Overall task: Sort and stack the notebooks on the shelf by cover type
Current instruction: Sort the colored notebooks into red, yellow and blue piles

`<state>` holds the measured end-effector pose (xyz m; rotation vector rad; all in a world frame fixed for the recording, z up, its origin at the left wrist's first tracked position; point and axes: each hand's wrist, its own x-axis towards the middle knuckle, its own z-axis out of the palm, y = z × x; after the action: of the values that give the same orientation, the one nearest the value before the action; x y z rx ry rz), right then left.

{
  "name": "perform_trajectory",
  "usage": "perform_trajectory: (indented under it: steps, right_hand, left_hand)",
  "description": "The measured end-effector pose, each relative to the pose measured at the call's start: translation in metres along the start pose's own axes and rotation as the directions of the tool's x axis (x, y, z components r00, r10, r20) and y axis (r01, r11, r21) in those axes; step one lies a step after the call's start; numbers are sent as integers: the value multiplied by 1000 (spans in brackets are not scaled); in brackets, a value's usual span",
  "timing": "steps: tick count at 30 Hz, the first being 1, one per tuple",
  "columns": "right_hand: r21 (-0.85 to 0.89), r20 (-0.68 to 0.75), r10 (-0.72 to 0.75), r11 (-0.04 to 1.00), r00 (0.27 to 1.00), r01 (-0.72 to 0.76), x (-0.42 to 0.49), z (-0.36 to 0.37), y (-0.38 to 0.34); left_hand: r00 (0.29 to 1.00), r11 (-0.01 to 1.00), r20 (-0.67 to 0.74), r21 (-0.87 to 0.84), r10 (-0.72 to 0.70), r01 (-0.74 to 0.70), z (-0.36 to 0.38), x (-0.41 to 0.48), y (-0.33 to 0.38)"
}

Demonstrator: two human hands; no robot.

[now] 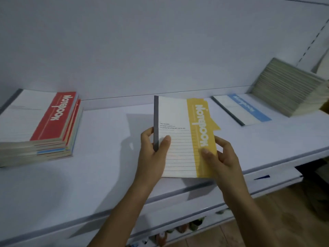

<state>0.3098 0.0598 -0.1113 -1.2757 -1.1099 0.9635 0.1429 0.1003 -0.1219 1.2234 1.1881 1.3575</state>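
Holding one yellow notebook (178, 111) with both hands, you've got it raised over the middle of the white shelf (99, 175), cover facing you and the lower end out past the front edge. Your left hand (151, 157) grips the grey spine side, with the thumb flat on the lined part of the cover and the fingers curled round the back. Your right hand (222, 157) pinches the opposite edge, thumb on the yellow band and fingers tucked behind. So that's two hands clamped on the same book. Count-wise on the shelf, there's one flat stack (41, 147) off to the left with a red notebook (53, 116) on top and blue and reddish edges peeking out lower down. Can't tell how many are in it. One single blue notebook (243, 109) lies flat to the right, apart from the one you're holding. Just beside that, one big pile (288, 86) sits tilted at the far right near the back panel (142, 41), page edges toward you, too blurry to count.
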Motion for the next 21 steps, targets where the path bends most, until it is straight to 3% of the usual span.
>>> perform_trajectory:
  steps: [5,11,14,18,19,21]
  right_hand:
    - [-74,-31,21,997,999,-23,32,-37,8]
    - [-417,-27,-97,905,995,77,106,-55,4]
    - [-631,35,-114,768,993,110,146,-52,5]
    - [-871,101,-168,462,981,169,167,-49,29]
    - [-878,113,-206,437,972,195,167,-49,36]
    - [-829,116,-228,514,967,221,170,-52,43]
  left_hand:
    - [998,997,-42,60,-39,41,41,10,-9]
    - [997,932,-7,354,83,-75,61,51,-2]
    - [992,846,-38,528,119,-81,68,76,-1]
    - [991,563,0,823,137,-78,69,87,-20]
    - [990,538,16,838,137,-88,69,87,-22]
    - [994,561,19,824,108,-77,68,86,-22]
